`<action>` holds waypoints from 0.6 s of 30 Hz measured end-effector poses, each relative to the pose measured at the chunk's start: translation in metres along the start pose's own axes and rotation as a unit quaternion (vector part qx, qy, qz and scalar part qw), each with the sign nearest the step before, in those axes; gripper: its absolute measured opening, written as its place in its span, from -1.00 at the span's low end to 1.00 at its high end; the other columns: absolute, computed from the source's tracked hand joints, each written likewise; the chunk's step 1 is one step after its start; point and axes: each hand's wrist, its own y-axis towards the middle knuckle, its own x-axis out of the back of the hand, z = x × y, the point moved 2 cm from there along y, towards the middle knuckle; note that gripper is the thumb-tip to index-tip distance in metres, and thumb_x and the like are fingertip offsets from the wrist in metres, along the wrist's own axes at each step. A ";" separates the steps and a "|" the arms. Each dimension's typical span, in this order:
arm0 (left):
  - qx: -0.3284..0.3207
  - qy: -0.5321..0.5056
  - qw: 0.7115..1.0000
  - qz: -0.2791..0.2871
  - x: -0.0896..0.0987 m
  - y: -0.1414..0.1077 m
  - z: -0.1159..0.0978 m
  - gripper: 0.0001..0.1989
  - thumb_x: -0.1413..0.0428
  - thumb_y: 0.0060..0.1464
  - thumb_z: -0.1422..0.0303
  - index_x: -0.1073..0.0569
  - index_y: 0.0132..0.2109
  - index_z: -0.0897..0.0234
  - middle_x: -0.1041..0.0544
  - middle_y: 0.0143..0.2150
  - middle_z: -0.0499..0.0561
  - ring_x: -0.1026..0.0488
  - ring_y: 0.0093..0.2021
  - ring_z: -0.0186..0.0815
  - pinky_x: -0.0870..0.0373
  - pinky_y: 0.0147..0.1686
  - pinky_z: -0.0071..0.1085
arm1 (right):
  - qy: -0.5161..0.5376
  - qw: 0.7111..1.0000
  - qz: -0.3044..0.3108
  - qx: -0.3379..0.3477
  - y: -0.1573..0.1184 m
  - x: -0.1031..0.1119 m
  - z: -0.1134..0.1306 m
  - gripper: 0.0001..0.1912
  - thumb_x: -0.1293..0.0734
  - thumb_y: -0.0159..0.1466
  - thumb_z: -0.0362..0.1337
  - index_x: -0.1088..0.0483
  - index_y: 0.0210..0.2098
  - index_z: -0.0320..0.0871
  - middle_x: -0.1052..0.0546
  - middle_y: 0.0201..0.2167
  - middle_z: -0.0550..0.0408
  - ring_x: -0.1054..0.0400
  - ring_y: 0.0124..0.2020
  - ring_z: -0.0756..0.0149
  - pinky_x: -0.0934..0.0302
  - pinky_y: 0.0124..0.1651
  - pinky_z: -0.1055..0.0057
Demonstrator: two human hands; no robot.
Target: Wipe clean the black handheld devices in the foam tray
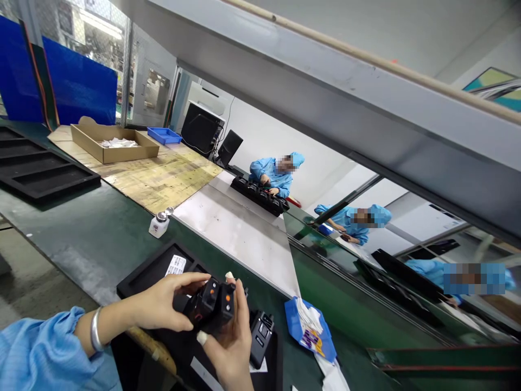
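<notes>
Above a black tray (pixel 132 279), my left hand (pixel 158 301) is closed on a black device with an orange button (pixel 206 297). My right hand (pixel 232 347), white covers on some fingertips, grips a second black device with an orange button (pixel 224 308). The two devices are side by side, close together or touching, their orange-button ends facing up toward me. A similar black handheld device (pixel 261 336) lies in the tray just right of my right hand. A white printed label (pixel 176 264) shows in the tray beyond my left hand.
A white bottle with a metal cap (pixel 159 224) stands beyond the tray. A blue bin (pixel 293 320) with white cloths sits to the right. Farther off are a cardboard box (pixel 132 155), a small blue tray (pixel 164 136) and black trays (pixel 49 174). Several co-workers sit across the line.
</notes>
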 end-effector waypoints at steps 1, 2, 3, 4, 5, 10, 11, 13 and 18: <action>0.016 -0.074 0.997 0.002 0.000 0.001 0.003 -0.19 -0.36 -0.17 0.49 -0.34 0.27 0.16 -0.44 0.22 0.15 -0.35 0.23 0.02 -0.17 0.26 -0.05 | 0.031 0.999 -0.008 -0.010 0.004 0.002 0.001 0.08 -0.57 -0.06 -0.40 -0.07 0.36 0.05 -0.11 0.39 -0.03 -0.05 0.37 -0.08 -0.07 0.32 -0.10; 0.029 -0.147 0.989 0.005 0.000 0.001 0.005 -0.22 -0.36 -0.16 0.45 -0.36 0.25 0.22 -0.45 0.20 0.18 -0.36 0.22 0.03 -0.20 0.25 -0.07 | 0.065 0.997 -0.014 -0.026 0.007 0.004 0.002 0.05 -0.58 -0.09 -0.37 -0.13 0.33 0.04 -0.16 0.37 -0.05 -0.12 0.33 -0.11 -0.07 0.31 -0.14; 0.040 -0.214 0.976 0.008 -0.001 0.001 0.008 -0.26 -0.37 -0.15 0.41 -0.38 0.22 0.28 -0.47 0.18 0.22 -0.38 0.20 0.03 -0.25 0.21 -0.09 | 0.101 0.994 -0.018 -0.047 0.010 0.006 0.002 -0.01 -0.58 -0.10 -0.34 -0.19 0.29 0.01 -0.23 0.34 -0.07 -0.19 0.29 -0.14 -0.07 0.29 -0.18; 0.053 -0.274 0.960 0.011 -0.001 0.000 0.011 -0.31 -0.36 -0.13 0.37 -0.41 0.19 0.33 -0.49 0.15 0.26 -0.42 0.16 0.04 -0.30 0.17 -0.12 | 0.137 0.988 -0.019 -0.072 0.013 0.009 0.003 -0.08 -0.57 -0.09 -0.29 -0.26 0.25 -0.02 -0.28 0.30 -0.10 -0.23 0.26 -0.17 -0.07 0.27 -0.23; 0.065 -0.325 0.943 0.012 -0.002 -0.001 0.014 -0.35 -0.35 -0.11 0.34 -0.43 0.16 0.37 -0.50 0.12 0.28 -0.45 0.13 0.04 -0.34 0.13 -0.14 | 0.169 0.981 -0.018 -0.096 0.015 0.011 0.003 -0.17 -0.54 -0.06 -0.24 -0.32 0.20 -0.05 -0.32 0.27 -0.12 -0.24 0.25 -0.18 -0.07 0.26 -0.26; 0.071 -0.512 0.856 0.014 -0.014 -0.011 0.028 -0.55 -0.26 0.05 0.28 -0.51 0.08 0.37 -0.57 0.05 0.20 -0.56 0.00 -0.12 -0.47 0.01 -0.27 | 0.247 0.957 -0.038 -0.147 0.017 0.013 -0.007 -0.29 -0.39 0.06 0.03 -0.38 0.15 -0.10 -0.34 0.26 -0.10 -0.08 0.36 0.05 -0.02 0.35 -0.07; 0.066 -0.538 0.840 0.018 -0.018 -0.012 0.030 -0.55 -0.26 0.06 0.25 -0.52 0.07 0.38 -0.58 0.05 0.19 -0.56 -0.01 -0.15 -0.47 0.00 -0.31 | 0.254 0.954 -0.047 -0.149 0.017 0.011 -0.011 -0.26 -0.37 0.06 0.10 -0.37 0.17 -0.09 -0.33 0.26 -0.08 -0.05 0.37 0.11 -0.01 0.37 -0.02; 0.066 -0.573 0.816 0.024 -0.026 -0.014 0.033 -0.50 -0.25 0.07 0.18 -0.52 0.08 0.41 -0.58 0.05 0.19 -0.57 -0.02 -0.20 -0.46 0.00 -0.41 | 0.270 0.949 -0.055 -0.156 0.014 0.007 -0.019 -0.17 -0.34 0.03 0.24 -0.35 0.18 -0.06 -0.31 0.27 -0.04 -0.05 0.38 0.15 -0.02 0.37 0.04; 0.073 -0.590 0.803 0.045 -0.031 -0.020 0.039 -0.42 -0.18 0.06 0.05 -0.50 0.09 0.40 -0.59 0.03 0.17 -0.59 -0.09 -0.26 -0.47 -0.09 -0.53 | 0.329 0.922 0.004 -0.201 0.007 -0.004 -0.015 -0.08 -0.47 -0.07 0.20 -0.28 0.24 0.10 -0.21 0.34 0.11 -0.21 0.29 0.20 -0.26 0.23 0.14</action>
